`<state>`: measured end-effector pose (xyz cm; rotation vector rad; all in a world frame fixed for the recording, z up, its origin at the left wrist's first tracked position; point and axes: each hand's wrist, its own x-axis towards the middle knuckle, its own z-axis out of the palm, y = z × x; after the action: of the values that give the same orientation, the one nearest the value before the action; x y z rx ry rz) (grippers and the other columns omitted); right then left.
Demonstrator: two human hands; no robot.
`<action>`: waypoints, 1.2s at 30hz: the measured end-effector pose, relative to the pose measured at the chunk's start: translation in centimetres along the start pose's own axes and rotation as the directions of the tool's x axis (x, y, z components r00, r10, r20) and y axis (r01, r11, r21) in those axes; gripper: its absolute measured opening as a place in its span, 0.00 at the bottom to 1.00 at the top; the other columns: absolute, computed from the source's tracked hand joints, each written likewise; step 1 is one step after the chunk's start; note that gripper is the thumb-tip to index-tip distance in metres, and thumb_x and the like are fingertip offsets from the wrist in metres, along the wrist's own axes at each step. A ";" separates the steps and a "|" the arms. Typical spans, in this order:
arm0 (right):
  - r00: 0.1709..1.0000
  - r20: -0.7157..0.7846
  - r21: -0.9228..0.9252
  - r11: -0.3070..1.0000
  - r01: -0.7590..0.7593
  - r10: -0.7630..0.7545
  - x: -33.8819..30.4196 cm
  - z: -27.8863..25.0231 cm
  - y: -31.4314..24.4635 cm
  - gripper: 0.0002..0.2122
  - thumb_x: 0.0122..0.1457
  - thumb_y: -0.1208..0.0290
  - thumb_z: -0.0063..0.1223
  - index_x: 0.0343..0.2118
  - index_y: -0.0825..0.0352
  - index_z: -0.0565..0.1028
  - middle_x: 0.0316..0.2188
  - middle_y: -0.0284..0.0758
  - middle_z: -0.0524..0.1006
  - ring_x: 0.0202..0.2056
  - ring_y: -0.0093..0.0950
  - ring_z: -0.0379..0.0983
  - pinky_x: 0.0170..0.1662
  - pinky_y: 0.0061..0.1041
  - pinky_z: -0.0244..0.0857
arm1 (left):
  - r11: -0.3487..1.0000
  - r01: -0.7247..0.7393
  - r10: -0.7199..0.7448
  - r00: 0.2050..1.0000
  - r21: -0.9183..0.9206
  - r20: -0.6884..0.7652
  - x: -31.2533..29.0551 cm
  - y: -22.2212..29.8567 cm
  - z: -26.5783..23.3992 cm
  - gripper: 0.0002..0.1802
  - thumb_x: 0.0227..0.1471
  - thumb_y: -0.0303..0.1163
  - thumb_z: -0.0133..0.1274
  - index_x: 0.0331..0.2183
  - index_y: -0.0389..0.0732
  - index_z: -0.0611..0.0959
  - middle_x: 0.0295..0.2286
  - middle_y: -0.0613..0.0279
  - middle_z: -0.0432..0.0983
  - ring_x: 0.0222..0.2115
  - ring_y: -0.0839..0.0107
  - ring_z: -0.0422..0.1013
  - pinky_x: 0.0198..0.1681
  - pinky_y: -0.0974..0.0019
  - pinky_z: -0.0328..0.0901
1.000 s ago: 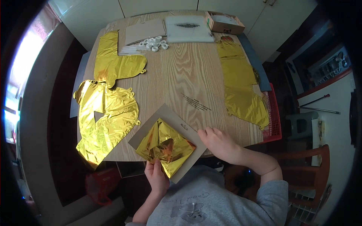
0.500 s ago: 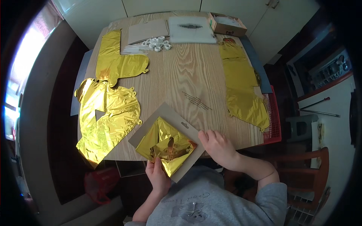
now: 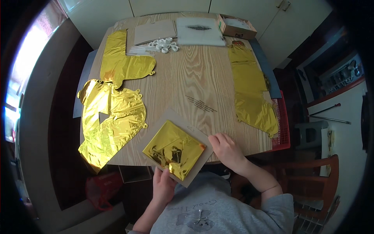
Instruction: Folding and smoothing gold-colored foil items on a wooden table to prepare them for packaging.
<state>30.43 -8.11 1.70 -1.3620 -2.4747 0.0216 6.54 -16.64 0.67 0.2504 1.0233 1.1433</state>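
A folded sheet of gold foil balloon (image 3: 186, 141) lies on a grey-brown cardboard backing card (image 3: 194, 130), tilted like a diamond at the table's near edge. My left hand (image 3: 163, 185) grips the card's lower left edge, its thumb pressing on the foil. At the card's right corner my right hand (image 3: 226, 153) is closed, fingers curled in against the edge; that corner is hidden behind them. To the left, two flat gold foil balloons (image 3: 120, 113) (image 3: 124, 64) lie spread out, and another foil balloon (image 3: 249, 84) runs along the right side.
Along the far edge sit a stack of card (image 3: 154, 32), white ribbon rolls (image 3: 164, 45), clear plastic bags (image 3: 199, 36) and an open cardboard box (image 3: 237, 28). A red basket (image 3: 283, 124) adjoins the table's right side. A wooden chair (image 3: 331, 175) stands at lower right.
The foil on the card now lies flatter and smoother. Card and both hands have shifted slightly to the right and down in view. The card's hanging slot shows less clearly.
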 end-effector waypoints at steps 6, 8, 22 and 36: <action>0.999 -0.011 0.047 0.998 -0.035 0.035 0.0 0.1 -0.3 0.07 0.50 0.77 0.49 0.33 0.65 0.67 0.26 0.35 0.68 0.32 0.31 0.72 0.34 0.28 0.70 | 0.913 0.311 -0.335 0.941 0.264 0.050 -0.9 -0.3 -1.2 0.21 0.55 0.21 0.48 0.51 0.34 0.67 0.43 0.49 0.74 0.39 0.60 0.76 0.39 0.63 0.75; 1.000 -0.019 0.055 0.998 -0.021 0.022 0.0 0.2 -0.4 0.07 0.50 0.77 0.50 0.33 0.65 0.68 0.27 0.35 0.68 0.32 0.31 0.72 0.34 0.28 0.70 | 0.903 0.362 -0.387 0.919 0.232 0.073 -0.4 -1.2 -1.8 0.15 0.58 0.24 0.47 0.47 0.30 0.72 0.41 0.49 0.76 0.39 0.62 0.77 0.41 0.64 0.74; 1.000 0.006 -0.210 0.978 0.005 -0.004 0.1 -0.3 -1.2 0.05 0.49 0.72 0.51 0.27 0.61 0.67 0.23 0.31 0.65 0.28 0.26 0.68 0.31 0.24 0.66 | 0.964 0.245 -0.245 0.970 -0.106 0.016 -0.8 -4.4 -1.7 0.14 0.60 0.25 0.44 0.47 0.33 0.74 0.41 0.53 0.77 0.38 0.67 0.77 0.38 0.69 0.75; 0.999 0.038 -0.290 0.957 0.017 -0.006 0.1 -0.4 -1.8 0.06 0.51 0.71 0.52 0.28 0.62 0.66 0.24 0.31 0.64 0.27 0.26 0.68 0.30 0.24 0.65 | 0.961 0.197 -0.205 0.979 -0.195 -0.021 -0.5 -4.7 -0.9 0.12 0.60 0.24 0.44 0.45 0.34 0.75 0.40 0.54 0.77 0.40 0.66 0.77 0.38 0.70 0.75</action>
<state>29.04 -9.03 2.39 -1.4709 -2.5940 -0.3355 8.82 -19.40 -2.53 -0.0312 0.9434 1.0561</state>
